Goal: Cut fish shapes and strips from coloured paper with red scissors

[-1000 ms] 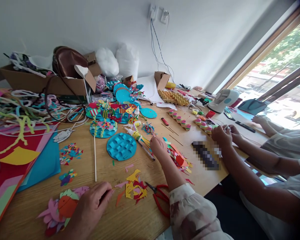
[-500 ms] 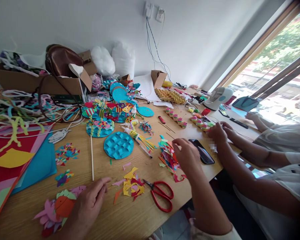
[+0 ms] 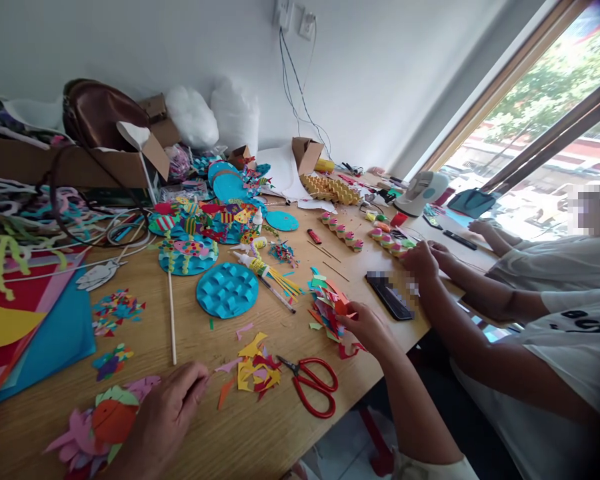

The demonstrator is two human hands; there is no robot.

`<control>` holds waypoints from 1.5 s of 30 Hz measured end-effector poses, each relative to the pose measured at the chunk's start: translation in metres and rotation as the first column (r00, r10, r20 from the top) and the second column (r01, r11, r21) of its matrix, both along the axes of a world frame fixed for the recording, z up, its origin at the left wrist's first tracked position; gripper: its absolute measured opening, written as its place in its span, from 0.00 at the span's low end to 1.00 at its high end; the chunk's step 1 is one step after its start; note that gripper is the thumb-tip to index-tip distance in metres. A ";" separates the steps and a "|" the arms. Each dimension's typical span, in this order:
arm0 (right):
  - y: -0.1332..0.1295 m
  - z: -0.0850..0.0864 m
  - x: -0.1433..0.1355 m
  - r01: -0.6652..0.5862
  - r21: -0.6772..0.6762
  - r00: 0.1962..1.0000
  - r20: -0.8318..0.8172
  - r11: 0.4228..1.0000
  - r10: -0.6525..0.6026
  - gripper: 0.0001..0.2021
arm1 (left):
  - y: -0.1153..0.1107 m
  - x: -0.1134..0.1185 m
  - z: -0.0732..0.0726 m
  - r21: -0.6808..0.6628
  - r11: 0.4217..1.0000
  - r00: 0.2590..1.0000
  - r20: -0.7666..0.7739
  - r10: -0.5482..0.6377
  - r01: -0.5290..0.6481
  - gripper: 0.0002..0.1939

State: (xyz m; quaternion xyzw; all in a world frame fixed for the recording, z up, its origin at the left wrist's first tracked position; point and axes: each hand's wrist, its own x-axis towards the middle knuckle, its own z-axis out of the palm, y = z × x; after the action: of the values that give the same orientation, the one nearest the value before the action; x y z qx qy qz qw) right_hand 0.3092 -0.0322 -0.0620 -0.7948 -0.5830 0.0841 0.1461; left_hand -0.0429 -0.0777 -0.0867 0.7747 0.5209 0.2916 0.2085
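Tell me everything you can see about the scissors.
The scissors have dark, metal-looking blades and two looped red handles, perhaps plastic-coated. They lie on the wooden table, near its edge, handles spread, tips pointing towards the paper scraps. Neither the left hand nor the right hand touches them.

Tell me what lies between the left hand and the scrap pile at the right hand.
Yellow and red cuttings lie between the left hand and the scrap pile; the red-handled scissors sit just beside that path.

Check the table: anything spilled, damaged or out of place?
Nothing looks clearly damaged. Just untidy: yellow-and-red paper scraps beside the red-handled scissors, and a mixed paper heap at the right hand, both strewn loose on the tabletop.
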 end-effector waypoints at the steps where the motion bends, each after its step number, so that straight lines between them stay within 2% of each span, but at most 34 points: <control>1: 0.001 0.000 0.000 0.016 0.017 1.000 0.000 1.000 -0.016 0.09 | 0.000 0.000 0.000 -0.009 1.000 1.000 -0.006 -0.001 0.001 0.14; 6: 0.000 0.011 0.007 0.176 0.193 0.984 -0.024 0.965 -0.174 0.08 | -0.002 -0.002 -0.004 -0.046 0.999 0.999 0.023 0.026 -0.025 0.13; 9: -0.003 0.020 0.014 0.276 0.307 0.961 -0.098 0.911 -0.258 0.07 | -0.002 -0.002 -0.011 -0.030 0.998 0.994 0.091 0.059 -0.056 0.11; 12: -0.006 0.024 0.021 0.353 0.397 0.933 -0.221 0.847 -0.285 0.07 | -0.001 -0.001 -0.012 0.019 0.996 0.986 0.144 0.079 -0.083 0.10; 15: -0.007 0.023 0.024 0.399 0.469 0.901 -0.358 0.788 -0.243 0.07 | 0.001 -0.001 -0.006 0.035 0.998 0.990 0.135 0.040 -0.045 0.09; 18: -0.006 0.023 0.022 0.406 0.528 0.873 -0.465 0.746 -0.146 0.07 | 0.001 0.000 0.002 0.021 1.000 0.992 0.123 0.008 -0.010 0.12; 23: -0.006 0.021 0.015 0.382 0.608 0.862 -0.507 0.696 -0.030 0.09 | 0.000 0.003 0.007 -0.042 0.999 0.989 0.144 0.013 -0.007 0.12; 25: -0.008 0.017 0.013 0.352 0.632 0.880 -0.476 0.690 -0.014 0.09 | 0.000 0.005 0.007 -0.099 0.995 0.984 0.175 0.041 -0.024 0.11; 29: -0.014 0.007 0.007 0.215 0.612 0.925 -0.378 0.761 0.043 0.07 | -0.001 0.004 0.003 -0.236 0.972 0.969 0.241 0.049 0.010 0.10; 33: -0.022 0.000 0.000 0.037 0.599 0.974 -0.202 0.800 0.106 0.06 | -0.005 0.003 -0.004 -0.333 0.941 0.957 0.288 0.035 0.066 0.09; 36: -0.032 0.001 -0.006 -0.059 0.614 0.985 -0.091 0.787 0.145 0.06 | -0.006 0.003 -0.004 -0.432 0.897 0.923 0.375 0.089 0.090 0.09; 38: -0.039 0.002 -0.012 -0.158 0.638 0.980 0.010 0.754 0.197 0.06 | -0.006 0.007 0.000 -0.514 0.850 0.852 0.492 0.180 0.118 0.08; 40: -0.046 -0.001 -0.020 -0.242 0.643 0.964 0.077 0.727 0.253 0.05 | -0.006 0.013 0.011 -0.597 0.782 0.730 0.614 0.300 0.180 0.09; 42: -0.050 -0.007 -0.029 -0.251 0.666 0.961 0.084 0.703 0.263 0.05 | -0.003 0.025 0.026 -0.669 0.694 0.614 0.672 0.414 0.264 0.11; 43: -0.051 -0.011 -0.033 -0.248 0.678 0.961 0.084 0.691 0.263 0.05 | -0.001 0.032 0.034 -0.691 0.652 0.580 0.683 0.445 0.313 0.12; 45: -0.051 -0.019 -0.041 -0.270 0.674 0.953 0.086 0.687 0.289 0.07 | 0.006 0.051 0.047 -0.657 0.632 0.538 0.735 0.413 0.412 0.13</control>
State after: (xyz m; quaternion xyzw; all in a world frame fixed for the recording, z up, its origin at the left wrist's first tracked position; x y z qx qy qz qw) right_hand 0.2681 -0.0832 -0.0806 -0.5867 -0.6851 -0.1026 0.4193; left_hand 0.0076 -0.0718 -0.0395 0.3624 0.4235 0.3720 0.7423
